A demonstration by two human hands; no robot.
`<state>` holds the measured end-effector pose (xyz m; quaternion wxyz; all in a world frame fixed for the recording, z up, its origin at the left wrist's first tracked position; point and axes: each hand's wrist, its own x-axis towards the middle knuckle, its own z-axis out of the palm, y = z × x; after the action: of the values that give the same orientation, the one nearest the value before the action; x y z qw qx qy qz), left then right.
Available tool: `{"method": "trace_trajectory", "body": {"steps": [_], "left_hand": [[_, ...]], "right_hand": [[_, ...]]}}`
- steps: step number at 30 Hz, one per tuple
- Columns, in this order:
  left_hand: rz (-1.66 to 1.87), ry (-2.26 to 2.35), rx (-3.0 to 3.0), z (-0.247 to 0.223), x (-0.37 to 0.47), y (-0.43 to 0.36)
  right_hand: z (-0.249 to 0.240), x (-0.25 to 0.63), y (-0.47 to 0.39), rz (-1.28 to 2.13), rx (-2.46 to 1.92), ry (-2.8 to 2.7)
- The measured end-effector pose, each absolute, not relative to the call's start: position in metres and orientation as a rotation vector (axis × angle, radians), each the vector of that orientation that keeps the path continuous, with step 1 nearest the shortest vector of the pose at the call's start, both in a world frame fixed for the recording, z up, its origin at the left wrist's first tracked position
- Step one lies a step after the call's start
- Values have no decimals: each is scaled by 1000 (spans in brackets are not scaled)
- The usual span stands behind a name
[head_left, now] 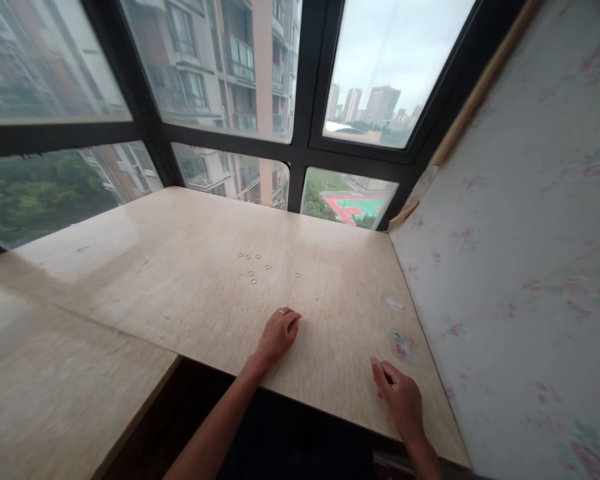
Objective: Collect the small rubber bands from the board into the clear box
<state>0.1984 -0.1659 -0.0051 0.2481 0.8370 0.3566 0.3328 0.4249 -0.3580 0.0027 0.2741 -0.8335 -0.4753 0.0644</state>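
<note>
My left hand [279, 335] rests on the pale marbled surface, its fingers curled and the thumb pressed to the index finger. A thin ring sits on one of its fingers. Further right, my right hand [399, 397] is closed in a similar pinch above the surface near the front edge. Whatever either hand may hold is too small or hidden to make out. Several small thin rings [251, 274] lie scattered beyond my left hand, with a lone ring [298, 275] to their right. Close to my right hand is a small clear container [400, 345] with green and pink bits.
A clear piece of plastic [395, 305] lies behind the container. A flowered wall [520, 267] bounds the surface on the right. Dark window frames [300, 133] stand along the back. At the front left, a lower-left countertop section [55, 387] borders a dark gap.
</note>
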Motion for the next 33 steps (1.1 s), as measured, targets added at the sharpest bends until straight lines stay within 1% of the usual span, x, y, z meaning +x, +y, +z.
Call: {"method": "trace_trajectory", "body": {"steps": [13,17,21,26,29,33], "left_hand": [[906,1000,2100,-3,198,-161],[908,994,2103,-2,198,-162],[894,996,2110,-1,197,-162],[901,983,2118,-2,198,-162],[916,973,2112,-2,197,-163],[929,982,2102,-1,197,-163]], "right_hand": [[1,422,-351,-29,-2370,-1358],[1,422,-352,-24,-2378,-1340],[4,421,-351,110,-2330,-1222],[14,403,-328,457,-1980,-1191],[29,379,-294,546,-1809,-1267],[55,345,-223,573,-1642,-1442]]}}
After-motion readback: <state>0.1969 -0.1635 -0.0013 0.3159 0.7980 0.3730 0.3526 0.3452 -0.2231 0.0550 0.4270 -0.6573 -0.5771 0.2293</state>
